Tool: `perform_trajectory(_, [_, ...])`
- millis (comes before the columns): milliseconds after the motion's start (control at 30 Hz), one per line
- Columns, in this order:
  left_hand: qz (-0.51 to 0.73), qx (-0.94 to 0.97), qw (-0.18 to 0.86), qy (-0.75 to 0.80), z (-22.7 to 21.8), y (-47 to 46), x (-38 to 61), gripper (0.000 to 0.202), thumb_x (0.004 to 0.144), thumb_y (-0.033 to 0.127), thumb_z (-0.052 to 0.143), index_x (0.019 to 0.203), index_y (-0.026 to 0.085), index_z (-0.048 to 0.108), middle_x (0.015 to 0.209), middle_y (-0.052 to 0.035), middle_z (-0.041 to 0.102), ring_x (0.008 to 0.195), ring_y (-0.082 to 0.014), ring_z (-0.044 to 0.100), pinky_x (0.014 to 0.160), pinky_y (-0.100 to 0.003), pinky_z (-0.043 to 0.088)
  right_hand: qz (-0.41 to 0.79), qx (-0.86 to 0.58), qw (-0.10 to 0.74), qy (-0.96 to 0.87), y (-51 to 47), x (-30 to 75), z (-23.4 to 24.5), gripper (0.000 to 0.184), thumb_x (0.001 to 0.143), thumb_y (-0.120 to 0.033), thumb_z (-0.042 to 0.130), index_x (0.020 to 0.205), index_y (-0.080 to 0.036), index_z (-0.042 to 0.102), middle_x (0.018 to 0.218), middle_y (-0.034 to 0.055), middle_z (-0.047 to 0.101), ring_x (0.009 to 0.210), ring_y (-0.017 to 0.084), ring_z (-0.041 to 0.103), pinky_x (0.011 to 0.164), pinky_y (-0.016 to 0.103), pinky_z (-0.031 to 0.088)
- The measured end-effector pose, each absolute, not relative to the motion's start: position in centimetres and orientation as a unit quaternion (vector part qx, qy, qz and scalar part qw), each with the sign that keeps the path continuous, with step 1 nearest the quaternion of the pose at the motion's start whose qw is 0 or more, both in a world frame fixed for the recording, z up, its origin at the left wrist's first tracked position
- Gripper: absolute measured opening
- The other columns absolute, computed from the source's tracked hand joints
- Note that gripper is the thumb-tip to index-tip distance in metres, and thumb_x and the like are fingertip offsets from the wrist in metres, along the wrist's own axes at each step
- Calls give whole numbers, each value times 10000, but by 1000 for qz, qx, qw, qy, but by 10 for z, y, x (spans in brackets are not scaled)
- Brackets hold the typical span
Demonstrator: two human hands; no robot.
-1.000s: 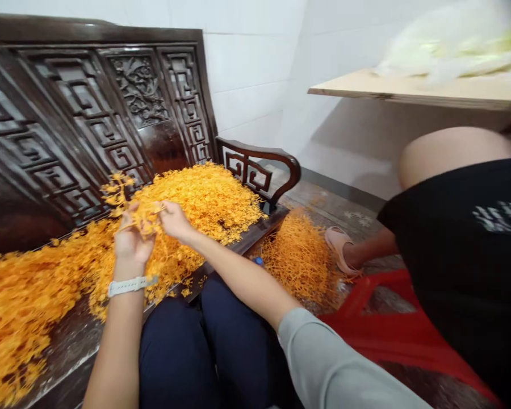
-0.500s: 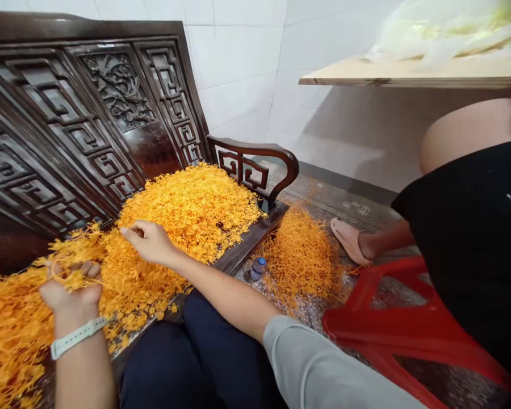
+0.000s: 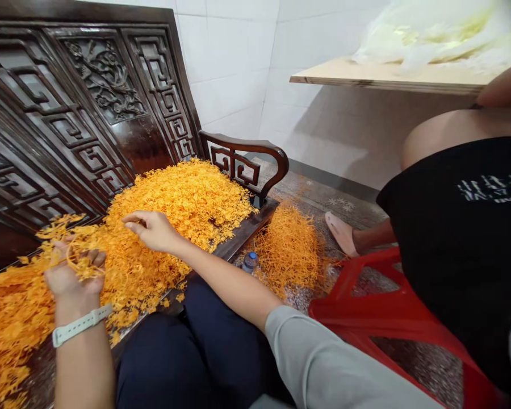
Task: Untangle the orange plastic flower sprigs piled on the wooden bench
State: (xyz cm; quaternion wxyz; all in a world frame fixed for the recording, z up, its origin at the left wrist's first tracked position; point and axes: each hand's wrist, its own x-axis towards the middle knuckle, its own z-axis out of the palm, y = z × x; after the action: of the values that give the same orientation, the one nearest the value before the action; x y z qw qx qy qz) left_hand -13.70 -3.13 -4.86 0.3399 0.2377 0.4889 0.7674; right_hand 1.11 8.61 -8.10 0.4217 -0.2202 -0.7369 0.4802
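Cradling a clump (image 3: 74, 245) of yellow-orange strands in the left hand (image 3: 75, 275), palm up, with fingers curled in around the lower part. Resting right across palm and fingers, with loose ends sticking out past the fingertips, mostly up and toward the bench back (image 3: 138, 145). Pretty relaxed hold, tbh, more cupping than squeezing.

Holding the right hand (image 3: 153, 232) well off to the right of that clump, in front of the big pile (image 3: 187, 190). Bent fingers there, thumb close to the index tip. Can't tell about any thin strand pinched between them, too small to make out.

Pale strap (image 3: 82, 326) on the left wrist, grey sleeve (image 3: 319, 346) on the right arm, dark trousers (image 3: 187, 352) below.

Also along the bench seat: a stringier heap (image 3: 4, 318) at far left, just beside the left hand, running on into the big pile near the armrest (image 3: 276, 165). Down on the floor past the seat edge: a tangle (image 3: 289, 244) of thin orange stems, with a blue-capped bottle (image 3: 250, 262) just beside it, then a red stool (image 3: 378, 318) nearby. Over at right: another person in black (image 3: 455, 227), plus a board (image 3: 323, 78) bearing a whitish bag (image 3: 443, 37).
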Motion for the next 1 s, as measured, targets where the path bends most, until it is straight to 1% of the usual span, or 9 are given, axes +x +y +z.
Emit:
perform_trajectory(100, [752,267,325,508,-49,-25,-121,179,731,403,833,774,265,728,625,48,595,534,-100,464,452,-196,416,414,-257,470,-736,98,31,-71,343,1001,-258,646,1330,-177,702,1543,134,581,1364,242,604,1158,378,468])
perform_trajectory(167, [728,296,328,525,-48,-21,-104,164,768,354,835,833,217,771,781,6,684,617,-94,536,532,-185,487,400,-288,482,-724,105,43,-69,385,1012,-345,647,1350,-162,679,1592,156,527,1490,275,498,1253,430,379])
perform_trajectory(233, [704,330,358,517,-46,-17,-85,169,803,311,819,916,188,792,900,-30,707,634,-85,545,562,-182,505,464,-280,468,-698,106,51,-70,412,1051,-472,564,1304,-169,683,1442,146,648,1395,257,587,1204,429,443])
perform_trajectory(300, [689,341,379,516,-44,-11,-68,210,828,302,804,1001,183,796,849,-32,667,633,-89,556,560,-179,499,560,-239,434,-664,103,56,-74,489,1050,-597,494,1247,-191,681,1236,104,726,1133,215,704,1002,374,579])
perform_trajectory(367, [678,348,395,513,-45,-5,-56,209,836,296,805,1014,188,789,830,-25,648,632,-89,562,566,-179,497,615,-194,415,-642,97,61,-75,505,1010,-657,529,1206,-212,667,1138,63,724,928,171,694,814,306,603])
perform_trajectory(533, [676,353,426,487,-48,6,-37,241,781,328,873,946,192,763,910,-32,693,672,-99,587,597,-208,506,556,-199,481,-648,93,84,-66,409,923,-598,708,1050,-214,645,1069,40,684,917,151,610,823,273,552])
perform_trajectory(733, [701,334,400,486,-56,24,-22,527,815,556,841,608,174,543,725,-37,652,661,-113,623,591,-208,492,550,-239,528,-602,96,110,-59,491,955,-696,592,828,-228,513,700,-44,425,661,118,428,626,242,429])
perform_trajectory(833, [747,242,373,494,-64,33,-23,496,863,573,792,681,186,540,740,-33,681,599,-110,623,561,-224,496,564,-257,548,-562,99,124,-59,542,935,-725,600,763,-239,432,654,-70,300,582,100,296,541,225,325])
perform_trajectory(1000, [784,147,370,476,-79,39,-31,347,972,532,688,909,195,639,898,-57,763,504,-59,529,495,-208,439,576,-273,545,-545,105,145,-61,561,909,-716,645,747,-243,389,664,-75,282,564,87,255,506,218,263])
